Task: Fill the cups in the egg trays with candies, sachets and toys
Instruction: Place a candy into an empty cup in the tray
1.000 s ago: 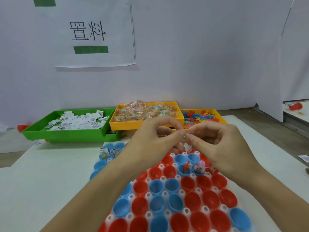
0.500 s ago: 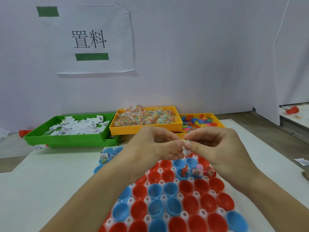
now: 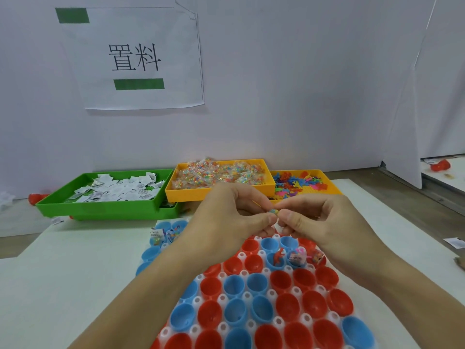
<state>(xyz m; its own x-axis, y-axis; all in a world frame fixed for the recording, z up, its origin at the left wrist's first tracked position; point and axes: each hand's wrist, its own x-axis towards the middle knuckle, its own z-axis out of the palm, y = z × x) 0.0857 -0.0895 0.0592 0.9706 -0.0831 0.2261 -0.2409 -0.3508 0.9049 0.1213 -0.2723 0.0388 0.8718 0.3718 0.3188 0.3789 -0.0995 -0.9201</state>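
A white egg tray [image 3: 246,295] packed with red and blue cups lies in front of me. Three cups [image 3: 297,258] at its right side hold small items, and so do a few blue cups [image 3: 163,234] at the far left. Above the tray's far end, my left hand [image 3: 234,217] and my right hand [image 3: 317,217] meet fingertip to fingertip. Together they pinch a small wrapped candy packet [image 3: 273,212]. Most of the packet is hidden by the fingers.
Three bins line the back wall: a green tray of white sachets [image 3: 105,205], an orange tray of candies [image 3: 219,190] and an orange tray of coloured toys [image 3: 329,187]. A paper sign [image 3: 133,59] hangs above. A loose sachet [image 3: 454,241] lies at the right.
The camera tilted slightly up, so trays and hands sit lower in view. Both hands stay together above the tray, still pinching the small packet.
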